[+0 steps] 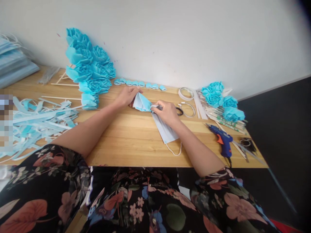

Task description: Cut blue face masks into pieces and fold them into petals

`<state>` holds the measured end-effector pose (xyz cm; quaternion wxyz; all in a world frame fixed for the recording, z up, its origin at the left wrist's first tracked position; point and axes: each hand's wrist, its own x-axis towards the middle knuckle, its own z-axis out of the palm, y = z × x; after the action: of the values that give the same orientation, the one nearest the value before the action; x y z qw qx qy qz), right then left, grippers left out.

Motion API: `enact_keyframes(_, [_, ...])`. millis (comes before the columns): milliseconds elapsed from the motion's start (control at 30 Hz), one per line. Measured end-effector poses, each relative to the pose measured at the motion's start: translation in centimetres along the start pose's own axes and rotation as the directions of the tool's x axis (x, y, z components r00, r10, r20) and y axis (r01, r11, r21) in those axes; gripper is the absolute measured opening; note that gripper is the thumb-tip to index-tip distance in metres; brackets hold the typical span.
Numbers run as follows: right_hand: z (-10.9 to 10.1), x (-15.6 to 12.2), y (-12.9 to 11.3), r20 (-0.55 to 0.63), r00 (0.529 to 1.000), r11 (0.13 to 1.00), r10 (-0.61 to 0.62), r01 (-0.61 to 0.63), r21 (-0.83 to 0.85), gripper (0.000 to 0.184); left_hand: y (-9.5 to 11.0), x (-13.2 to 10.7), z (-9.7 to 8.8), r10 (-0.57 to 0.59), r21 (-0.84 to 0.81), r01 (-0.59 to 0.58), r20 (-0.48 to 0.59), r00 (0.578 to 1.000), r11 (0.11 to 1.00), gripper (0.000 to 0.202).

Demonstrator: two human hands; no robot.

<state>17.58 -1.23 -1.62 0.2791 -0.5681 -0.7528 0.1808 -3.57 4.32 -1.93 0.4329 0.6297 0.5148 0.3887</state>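
Between my two hands is a folded piece of light blue and white face mask material [143, 103], held just above the table. My left hand [129, 96] grips its left side, fingers wrapped behind it. At its right edge my right hand [166, 111] pinches the material between thumb and fingers. Under my right hand and forearm lies a pleated face mask [163, 127], flat on the wood, one white ear loop toward me. Black scissors handles [179, 111] show partly beside my right hand.
Blue flowers [91, 64] on sticks stand at the back left, above cut blue strips [46, 118]. Small blue rolls [135, 83] line the wall. Tape [186, 93], more flowers [216, 94] and a blue glue gun [223, 139] lie right. Stacked masks [14, 61] sit far left.
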Motion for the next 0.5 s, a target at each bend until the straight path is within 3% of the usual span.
enact_keyframes(100, [0.07, 0.03, 0.03, -0.017, 1.000, 0.999, 0.027, -0.026, 0.045, 0.013, -0.14, -0.02, -0.11, 0.013, 0.004, -0.013, 0.009, 1.000, 1.000, 0.043])
enact_keyframes(267, [-0.28, 0.14, 0.28, -0.052, 0.998, 0.987, 0.031, -0.022, 0.160, 0.037, -0.58, 0.04, -0.19, 0.054, 0.014, -0.055, 0.036, 0.998, 0.998, 0.048])
enact_keyframes(400, [-0.62, 0.22, 0.46, -0.087, 0.996, 0.965, 0.018, 0.006, 0.264, 0.038, -0.88, 0.08, -0.10, 0.077, 0.011, -0.077, 0.028, 0.997, 0.997, 0.058])
enact_keyframes(500, [-0.90, 0.22, 0.49, -0.124, 0.992, 0.938, 0.024, 0.021, 0.346, 0.039, -0.56, -0.04, -0.23, 0.182, 0.042, -0.182, 0.017, 0.983, 0.982, 0.063])
